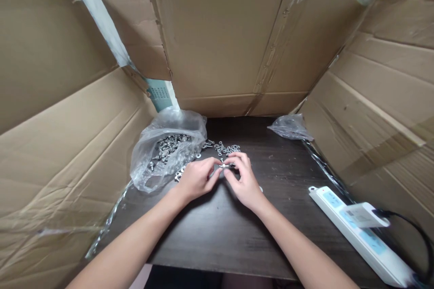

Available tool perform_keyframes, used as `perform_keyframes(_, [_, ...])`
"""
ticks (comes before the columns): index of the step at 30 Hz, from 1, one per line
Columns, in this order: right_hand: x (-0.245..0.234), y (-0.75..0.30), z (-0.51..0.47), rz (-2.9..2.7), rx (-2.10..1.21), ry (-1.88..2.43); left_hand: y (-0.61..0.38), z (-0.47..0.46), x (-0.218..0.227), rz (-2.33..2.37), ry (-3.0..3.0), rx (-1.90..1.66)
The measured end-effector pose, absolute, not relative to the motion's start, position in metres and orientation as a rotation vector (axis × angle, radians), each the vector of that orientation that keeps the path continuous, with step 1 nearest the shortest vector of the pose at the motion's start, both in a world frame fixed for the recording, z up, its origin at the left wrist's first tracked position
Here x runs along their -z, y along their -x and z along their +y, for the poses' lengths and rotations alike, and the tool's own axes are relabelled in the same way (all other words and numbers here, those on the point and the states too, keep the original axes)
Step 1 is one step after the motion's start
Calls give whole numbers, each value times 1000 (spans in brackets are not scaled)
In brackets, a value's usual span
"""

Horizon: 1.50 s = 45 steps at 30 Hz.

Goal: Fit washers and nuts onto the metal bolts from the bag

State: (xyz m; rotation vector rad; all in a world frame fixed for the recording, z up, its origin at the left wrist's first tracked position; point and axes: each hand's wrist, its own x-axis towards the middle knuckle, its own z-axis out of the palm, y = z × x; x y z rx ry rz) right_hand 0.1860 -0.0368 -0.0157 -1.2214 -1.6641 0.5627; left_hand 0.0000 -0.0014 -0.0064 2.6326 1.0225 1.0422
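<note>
My left hand (199,177) and my right hand (243,179) meet over the middle of the dark table. Between the fingertips of both is a small shiny metal bolt (224,166), lying roughly crosswise; a wider piece on it looks like a nut, but it is too small to be sure. Both hands are closed in a pinch, thumbs on the near side. Just beyond the fingers lies a loose group of bolts, nuts and washers (222,148). A few nuts (179,174) show beside my left hand, partly hidden by it.
On the left, a clear plastic bag (142,158) lies open with many bolts (169,146) inside. Another clear bag (291,127) sits at the back right. A white power strip (352,230) with a plugged-in adapter (364,215) runs along the right. Cardboard walls (224,45) enclose the table.
</note>
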Motion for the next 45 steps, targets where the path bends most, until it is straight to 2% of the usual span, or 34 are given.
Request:
perform_keyframes(22, [14, -187, -32, -1687, -759, 1196, -3, -5, 10, 951, -2535, -937])
perform_keyframes(29, [13, -189, -35, -1674, -934, 1216, -2, -2, 13, 954, -2508, -933])
perform_keyframes(45, [14, -189, -31, -1678, -952, 1224, -2, 0, 12, 969, -2543, -919])
